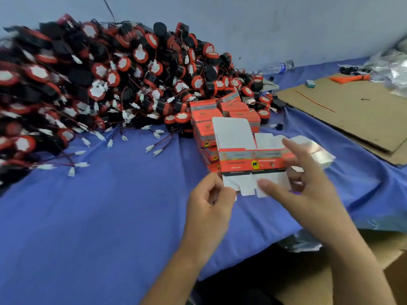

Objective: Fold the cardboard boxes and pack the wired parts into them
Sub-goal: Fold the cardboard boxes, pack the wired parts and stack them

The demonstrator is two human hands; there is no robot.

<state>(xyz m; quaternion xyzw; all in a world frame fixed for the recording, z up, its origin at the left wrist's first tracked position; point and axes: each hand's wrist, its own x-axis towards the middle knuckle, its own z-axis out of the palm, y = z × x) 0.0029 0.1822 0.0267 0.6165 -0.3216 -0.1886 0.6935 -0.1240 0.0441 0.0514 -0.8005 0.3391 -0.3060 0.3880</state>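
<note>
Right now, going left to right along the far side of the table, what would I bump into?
First the pile of wired parts → water bottle → little teal box → bundle of orange ties → crinkly clear plastic.

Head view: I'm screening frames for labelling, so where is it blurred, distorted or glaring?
In the head view, motion blur smears the pile of wired parts at frame left and the print on the unfolded box; the right hand is soft; wide-angle distortion bows the blue cloth; light is even, with glare on the plastic wrap at frame right.
</note>
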